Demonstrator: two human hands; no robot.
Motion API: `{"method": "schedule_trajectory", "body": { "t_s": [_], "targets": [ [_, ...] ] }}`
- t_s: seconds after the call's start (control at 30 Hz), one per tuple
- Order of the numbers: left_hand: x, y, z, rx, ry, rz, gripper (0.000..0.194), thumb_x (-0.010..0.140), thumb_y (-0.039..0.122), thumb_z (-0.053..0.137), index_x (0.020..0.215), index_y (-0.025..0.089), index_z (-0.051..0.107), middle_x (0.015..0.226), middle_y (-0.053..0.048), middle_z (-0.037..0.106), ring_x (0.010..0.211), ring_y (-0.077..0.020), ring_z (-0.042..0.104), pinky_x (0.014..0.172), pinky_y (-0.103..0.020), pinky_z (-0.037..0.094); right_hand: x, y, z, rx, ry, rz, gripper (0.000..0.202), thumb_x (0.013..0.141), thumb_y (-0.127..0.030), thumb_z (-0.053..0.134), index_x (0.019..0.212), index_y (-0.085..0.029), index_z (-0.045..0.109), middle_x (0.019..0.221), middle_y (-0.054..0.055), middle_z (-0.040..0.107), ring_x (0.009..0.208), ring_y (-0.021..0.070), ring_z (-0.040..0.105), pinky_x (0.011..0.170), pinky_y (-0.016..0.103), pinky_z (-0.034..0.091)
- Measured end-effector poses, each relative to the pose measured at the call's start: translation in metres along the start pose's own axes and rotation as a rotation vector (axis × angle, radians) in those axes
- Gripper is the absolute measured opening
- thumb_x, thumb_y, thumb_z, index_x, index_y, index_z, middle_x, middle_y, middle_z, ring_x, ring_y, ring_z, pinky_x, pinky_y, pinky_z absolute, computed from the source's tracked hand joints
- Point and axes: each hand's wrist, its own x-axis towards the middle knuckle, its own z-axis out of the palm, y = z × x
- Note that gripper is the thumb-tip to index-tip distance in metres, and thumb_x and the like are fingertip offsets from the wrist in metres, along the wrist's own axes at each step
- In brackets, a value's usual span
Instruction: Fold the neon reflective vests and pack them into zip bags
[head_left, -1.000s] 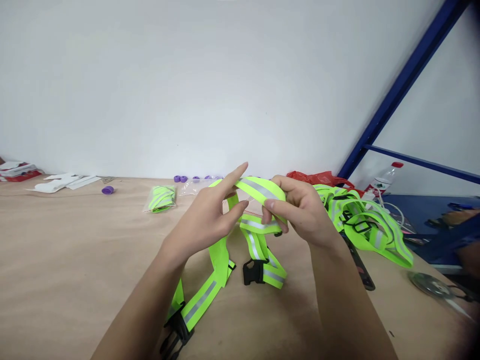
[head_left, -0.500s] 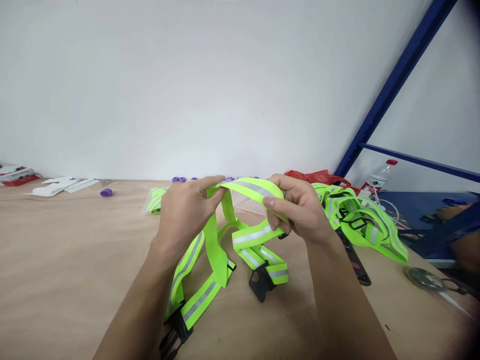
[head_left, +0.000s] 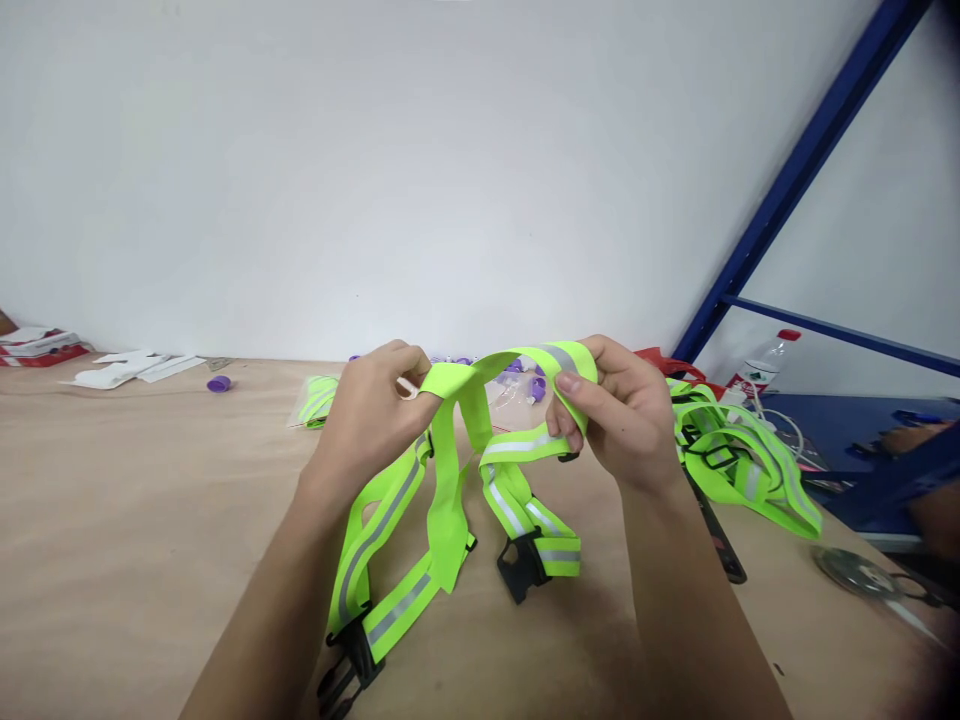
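Note:
A neon-yellow reflective strap point(head_left: 448, 510) with silver stripes is stretched between my two hands above the table. My left hand point(head_left: 375, 410) pinches it at the left of a raised arch. At the arch's right end, my right hand point(head_left: 619, 405) grips the strap between thumb and fingers. Loops of the strap hang down below and rest on the tabletop. One black buckle half point(head_left: 352, 660), with prongs, lies at the lower left. Another black buckle part point(head_left: 523, 567) lies below my right hand. My palms hide parts of the strap.
More reflective straps point(head_left: 750, 465) are heaped at the right beside a bottle point(head_left: 761, 365) and a dark phone-like object point(head_left: 716, 530). A bagged strap point(head_left: 316, 400) and a purple cap point(head_left: 219, 384) lie behind on the left. A blue metal frame point(head_left: 795, 180) stands at the right.
My right hand has shifted a little right and my left hand has turned, its fingers now curled over the strap. The arch between them is wider and twisted, and purple pieces show behind it.

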Motion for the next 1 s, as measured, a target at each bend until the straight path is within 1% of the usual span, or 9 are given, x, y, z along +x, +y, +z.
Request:
{"method": "schedule_trajectory", "body": {
  "t_s": [0.07,0.2,0.33,0.43,0.5,0.6,0.67,0.8,1.0],
  "targets": [
    [0.0,0.0,0.0,-0.285,-0.095,-0.024,0.015,0.082,0.028,0.063,0.074,0.021,0.053,0.079,-0.002,0.066,0.074,-0.0177,0.06,0.064,-0.028,0.045,0.001,0.001,0.0,-0.011,0.015,0.008,0.02,0.087,-0.037,0.073,0.086,-0.022,0.061,0.05,-0.006,0.058,0.037,0.0105,0.049,0.04,0.025,0.042],
    [0.0,-0.001,-0.001,-0.71,-0.445,-0.086,0.028,0.082,0.027,0.069,0.1,0.023,0.048,0.079,0.001,0.062,0.066,-0.0137,0.056,0.058,-0.025,0.043,0.003,0.003,-0.001,-0.018,0.026,0.003,0.021,0.086,-0.04,0.074,0.084,-0.022,0.061,0.052,-0.006,0.058,0.039,0.0107,0.049,0.042,0.026,0.044],
    [0.0,-0.005,-0.004,-0.736,-0.748,-0.075,0.048,0.082,0.031,0.074,0.124,0.025,0.053,0.076,0.001,0.058,0.062,-0.0135,0.054,0.054,-0.025,0.043,0.004,0.002,-0.002,-0.025,0.045,-0.027,0.022,0.085,-0.04,0.074,0.083,-0.022,0.063,0.065,-0.002,0.067,0.048,0.0125,0.058,0.044,0.026,0.046],
    [0.0,-0.005,-0.005,-0.681,-0.808,-0.136,0.053,0.083,0.038,0.074,0.13,0.027,0.053,0.068,0.005,0.054,0.057,-0.0127,0.052,0.05,-0.024,0.041,0.003,0.001,-0.001,-0.016,0.049,-0.04,0.019,0.085,-0.038,0.074,0.086,-0.021,0.065,0.08,0.002,0.074,0.06,0.016,0.068,0.051,0.027,0.053],
    [0.0,-0.004,-0.004,-0.628,-0.757,-0.19,0.049,0.082,0.04,0.075,0.125,0.027,0.055,0.065,0.007,0.053,0.053,-0.0114,0.049,0.047,-0.023,0.039,0.003,0.0,0.0,-0.009,0.043,-0.042,0.017,0.086,-0.036,0.073,0.087,-0.021,0.065,0.082,0.003,0.075,0.066,0.0179,0.071,0.055,0.029,0.057],
    [0.001,-0.003,-0.001,-0.576,-0.628,-0.208,0.031,0.08,0.042,0.077,0.098,0.023,0.06,0.063,0.006,0.052,0.052,-0.0101,0.047,0.046,-0.021,0.036,0.003,-0.001,0.001,-0.012,0.055,-0.035,0.017,0.085,-0.036,0.074,0.087,-0.021,0.066,0.08,0.003,0.076,0.068,0.0189,0.073,0.057,0.029,0.058],
    [0.001,-0.004,0.001,-0.562,-0.526,-0.188,0.029,0.08,0.043,0.077,0.084,0.021,0.059,0.065,0.004,0.054,0.055,-0.0106,0.05,0.047,-0.022,0.039,0.003,-0.001,0.001,-0.026,0.079,-0.033,0.018,0.084,-0.037,0.074,0.086,-0.021,0.066,0.081,0.004,0.076,0.073,0.0208,0.075,0.058,0.03,0.059],
    [0.001,-0.005,0.003,-0.444,-0.353,-0.15,0.03,0.081,0.047,0.075,0.083,0.021,0.061,0.067,0.002,0.058,0.056,-0.0134,0.055,0.05,-0.026,0.044,0.005,0.0,0.0,-0.038,0.11,-0.059,0.017,0.084,-0.036,0.074,0.086,-0.021,0.067,0.079,0.003,0.076,0.079,0.0217,0.076,0.059,0.029,0.059],
    [0.001,-0.004,0.011,-0.032,-0.04,-0.052,0.021,0.086,0.043,0.065,0.081,0.023,0.064,0.06,0.002,0.063,0.057,-0.0169,0.06,0.056,-0.027,0.044,0.006,0.003,0.002,-0.048,0.113,-0.103,0.01,0.086,-0.03,0.073,0.087,-0.02,0.069,0.083,0.003,0.077,0.07,0.0163,0.072,0.055,0.025,0.056]
  ]
}}
